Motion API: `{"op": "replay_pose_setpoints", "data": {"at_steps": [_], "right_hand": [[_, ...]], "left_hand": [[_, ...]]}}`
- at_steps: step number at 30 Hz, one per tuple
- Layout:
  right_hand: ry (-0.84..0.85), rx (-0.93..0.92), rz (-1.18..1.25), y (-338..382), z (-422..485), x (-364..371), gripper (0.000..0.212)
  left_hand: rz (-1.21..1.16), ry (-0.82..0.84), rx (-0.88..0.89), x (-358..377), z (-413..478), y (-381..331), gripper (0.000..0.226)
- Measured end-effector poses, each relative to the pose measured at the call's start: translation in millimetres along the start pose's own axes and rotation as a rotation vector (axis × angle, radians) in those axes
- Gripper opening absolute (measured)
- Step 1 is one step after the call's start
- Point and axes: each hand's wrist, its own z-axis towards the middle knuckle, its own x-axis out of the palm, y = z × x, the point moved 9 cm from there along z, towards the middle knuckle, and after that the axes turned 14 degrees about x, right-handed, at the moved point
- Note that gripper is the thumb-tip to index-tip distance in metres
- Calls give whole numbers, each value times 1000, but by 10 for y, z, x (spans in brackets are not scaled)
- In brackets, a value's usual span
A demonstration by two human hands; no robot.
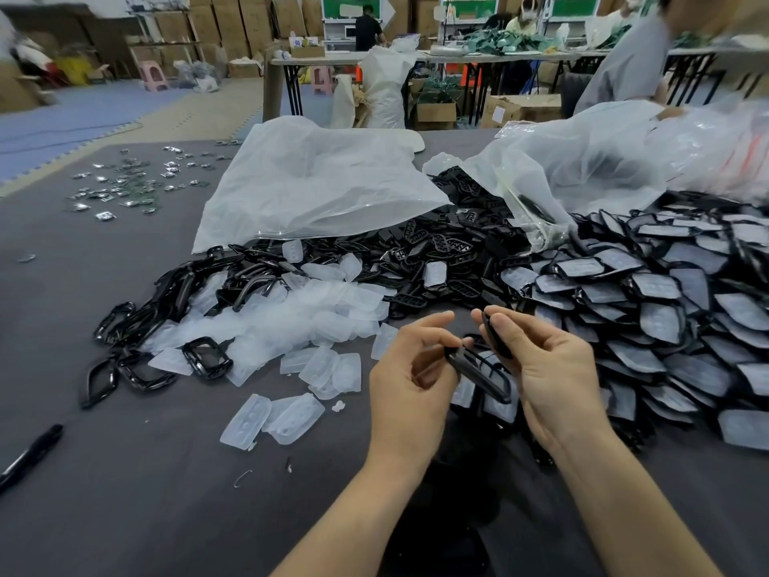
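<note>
left hand, right hand, black frame between

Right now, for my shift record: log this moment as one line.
left hand: pinches black frame | right hand: holds black part | left: clear pads pile | right: padded frames pile

A glossy black open frame tilts near centre, just beside an upright slim black shell on its right.
</note>
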Motion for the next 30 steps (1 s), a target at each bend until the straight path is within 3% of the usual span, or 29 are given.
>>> {"op": "replay_pose_setpoints", "data": {"at_steps": [4, 8, 16, 23, 30], "right_hand": [[-10, -40, -64, 19, -27, 30, 16], [-91, -171, -177, 153, -73, -16, 14], [-5, -216, -240, 166, -180, 154, 16], [-204, -452, -618, 266, -276, 131, 24], [-168, -411, -532, 221, -234, 121, 28]], "left_hand": [[25, 18, -45, 1, -20, 44, 35], [-108, -15, -215, 11, -64, 205, 9], [-96, 1, -298, 30, -78, 295, 23], [46, 115, -211, 65, -67, 214, 37], [7, 162, -204, 123, -75, 199, 32]]}}
